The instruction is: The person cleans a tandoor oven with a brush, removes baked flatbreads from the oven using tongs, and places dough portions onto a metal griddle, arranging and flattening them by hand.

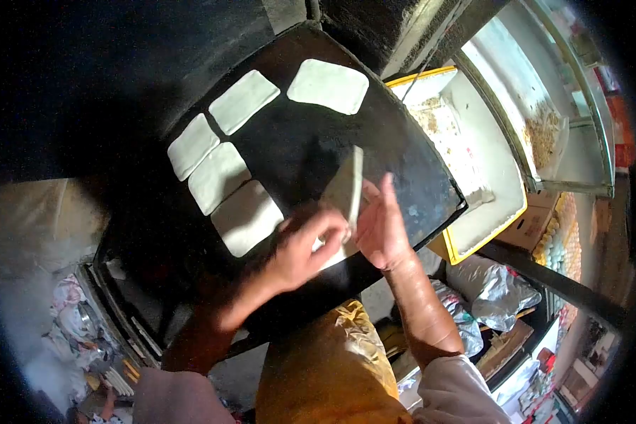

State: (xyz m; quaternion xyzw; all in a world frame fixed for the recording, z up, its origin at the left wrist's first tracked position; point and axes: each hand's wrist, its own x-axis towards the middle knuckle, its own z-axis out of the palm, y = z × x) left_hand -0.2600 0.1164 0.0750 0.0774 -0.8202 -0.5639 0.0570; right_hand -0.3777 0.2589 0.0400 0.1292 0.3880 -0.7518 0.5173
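Observation:
My left hand (305,246) is closed, its fingertips pinched at the lower end of a thin white sheet of dough (356,184) standing nearly on edge. My right hand (383,225) faces it with the palm turned inward and the fingers stretched out, close against the sheet; whether it bears any weight I cannot tell. Below both hands lies a dark flat griddle (311,145). Several dough pieces rest on it, among them one at the far side (328,86) and one nearest my left hand (247,218). Another pale piece (338,256) shows partly under my hands.
A white tray with a yellow rim (473,240) stands right of the griddle, with crumbs inside. Beyond it is a glass-sided case (586,162). Silver bags (498,291) and stacked eggs (564,237) sit lower right. Clutter (78,318) lies lower left, where another person's arm shows.

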